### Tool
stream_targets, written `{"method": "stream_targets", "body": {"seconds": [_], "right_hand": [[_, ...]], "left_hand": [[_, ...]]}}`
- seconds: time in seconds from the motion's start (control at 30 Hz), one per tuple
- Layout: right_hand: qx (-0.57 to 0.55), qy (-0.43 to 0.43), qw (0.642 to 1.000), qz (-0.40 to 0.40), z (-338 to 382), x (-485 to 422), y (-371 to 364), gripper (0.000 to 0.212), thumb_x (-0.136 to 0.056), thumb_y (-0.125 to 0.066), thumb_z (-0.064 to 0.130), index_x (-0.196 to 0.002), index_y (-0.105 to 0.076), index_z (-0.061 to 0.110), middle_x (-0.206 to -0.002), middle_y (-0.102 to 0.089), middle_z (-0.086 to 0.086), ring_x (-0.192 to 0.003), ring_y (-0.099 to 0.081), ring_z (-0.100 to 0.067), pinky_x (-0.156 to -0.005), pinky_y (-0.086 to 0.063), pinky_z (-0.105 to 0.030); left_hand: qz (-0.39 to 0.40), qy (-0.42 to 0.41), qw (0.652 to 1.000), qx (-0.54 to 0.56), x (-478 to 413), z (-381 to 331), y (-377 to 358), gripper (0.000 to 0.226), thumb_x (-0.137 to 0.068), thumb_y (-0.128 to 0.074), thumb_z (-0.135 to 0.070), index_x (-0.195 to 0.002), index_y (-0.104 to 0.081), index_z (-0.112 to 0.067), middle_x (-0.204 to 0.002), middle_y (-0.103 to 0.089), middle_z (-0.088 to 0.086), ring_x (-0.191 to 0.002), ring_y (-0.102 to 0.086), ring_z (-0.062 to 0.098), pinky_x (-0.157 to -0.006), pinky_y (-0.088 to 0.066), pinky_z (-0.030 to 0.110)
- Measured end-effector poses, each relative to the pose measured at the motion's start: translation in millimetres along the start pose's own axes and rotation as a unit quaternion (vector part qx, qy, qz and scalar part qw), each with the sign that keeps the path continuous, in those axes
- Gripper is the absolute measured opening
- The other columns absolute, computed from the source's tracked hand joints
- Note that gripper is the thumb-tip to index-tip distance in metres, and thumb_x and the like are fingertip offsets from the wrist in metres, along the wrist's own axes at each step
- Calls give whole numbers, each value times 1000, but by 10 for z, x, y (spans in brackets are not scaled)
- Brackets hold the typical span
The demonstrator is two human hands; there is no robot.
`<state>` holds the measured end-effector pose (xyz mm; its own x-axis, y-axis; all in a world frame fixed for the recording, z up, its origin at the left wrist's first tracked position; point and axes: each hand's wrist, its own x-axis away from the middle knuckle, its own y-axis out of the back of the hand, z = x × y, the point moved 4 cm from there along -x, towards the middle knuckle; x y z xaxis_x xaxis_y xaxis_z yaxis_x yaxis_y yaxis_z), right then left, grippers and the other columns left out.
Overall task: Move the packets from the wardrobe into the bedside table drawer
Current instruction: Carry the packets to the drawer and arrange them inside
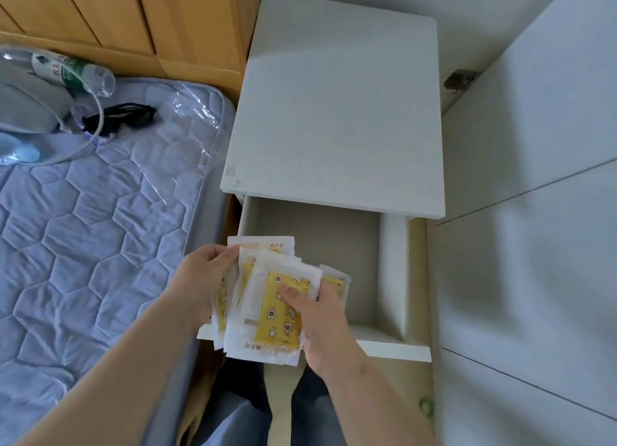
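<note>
Head camera showed us gripping a fanned stack of clear plastic packets with yellow patterned pads (267, 309) in both our left hand (203, 278) and right hand (320, 322), over the open white bedside drawer (394, 349), at six o'clock.

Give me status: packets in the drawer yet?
Done: the drawer of the bedside table is pulled open, and the packets are out of the wardrobe. In hand: the left hand and right hand both grip the fanned stack over the drawer's front left corner. Left: setting them down; the visible drawer floor is bare. Whether more packets remain in the wardrobe cannot be seen.
</note>
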<state>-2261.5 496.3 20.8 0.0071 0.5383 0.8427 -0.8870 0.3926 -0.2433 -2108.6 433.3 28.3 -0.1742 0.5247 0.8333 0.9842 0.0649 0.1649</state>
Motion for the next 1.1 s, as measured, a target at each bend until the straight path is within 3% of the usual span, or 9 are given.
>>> {"method": "stream_targets", "body": {"seconds": [0.1,0.23,0.4,0.6,0.7,0.9,1.03,1.1], "right_hand": [[17,-14,1000,1,11,-360,147,25,-86,-66,10,-110,-63,15,-98,-74,-4,-88,-72,-24,-80,-57,-48],[36,-7,999,-25,131,-796,579,22,-85,-67,9,-107,-62,14,-99,-73,-7,-89,-71,-26,-80,-57,-49],[80,-10,993,-81,198,-1139,1268,26,-84,-68,8,-108,-60,12,-101,-71,-7,-88,-70,-23,-70,-57,-41],[170,-17,977,-129,45,-1436,1736,26,-83,-68,9,-108,-61,11,-102,-70,-11,-80,-70,-24,-66,-58,-39],[166,-33,976,-134,-53,-1495,1750,28,-83,-68,8,-109,-60,10,-102,-68,-11,-72,-67,-19,-63,-57,-34],[153,6,974,-168,-120,-1524,1757,22,-82,-69,13,-100,-59,17,-97,-67,-4,-84,-68,-22,-69,-57,-36],[245,86,943,-208,-88,-1498,1768,16,-85,-62,13,-90,-49,22,-79,-55,14,-70,-55,-2,-53,-43,-8],[260,91,939,-208,-122,-1513,1783,18,-87,-60,13,-94,-46,23,-76,-51,18,-66,-50,3,-45,-37,-5]], "left_hand": [[-11,-7,999,-32,-284,18,-180,18,-94,-55,-22,-79,-60,-14,-92,-69,14,-79,-66,30,-81,-54,48],[-6,-33,996,-88,-618,46,-605,10,-91,-61,-17,-83,-55,-18,-93,-66,9,-85,-66,30,-81,-55,49],[40,-78,982,-166,-963,242,-1261,30,-83,-68,-6,-90,-50,-30,-97,-58,0,-81,-64,25,-67,-57,38],[133,-112,947,-270,-1263,530,-1829,50,-83,-66,-5,-120,-52,-35,-113,-52,-7,-100,-52,16,-65,-45,20],[151,-107,939,-291,-1337,586,-1866,42,-84,-64,-6,-115,-58,-33,-112,-53,-9,-101,-52,15,-71,-47,23],[149,-75,951,-260,-1391,663,-1798,32,-83,-66,-3,-98,-63,-31,-110,-60,-5,-102,-59,19,-85,-53,34],[137,-48,966,-212,-1412,814,-1917,35,-81,-67,-1,-98,-62,-32,-103,-61,-3,-86,-63,17,-71,-56,32],[120,-55,966,-224,-1459,883,-1988,38,-82,-62,0,-100,-62,-33,-98,-62,-4,-86,-64,21,-74,-57,37]]}}
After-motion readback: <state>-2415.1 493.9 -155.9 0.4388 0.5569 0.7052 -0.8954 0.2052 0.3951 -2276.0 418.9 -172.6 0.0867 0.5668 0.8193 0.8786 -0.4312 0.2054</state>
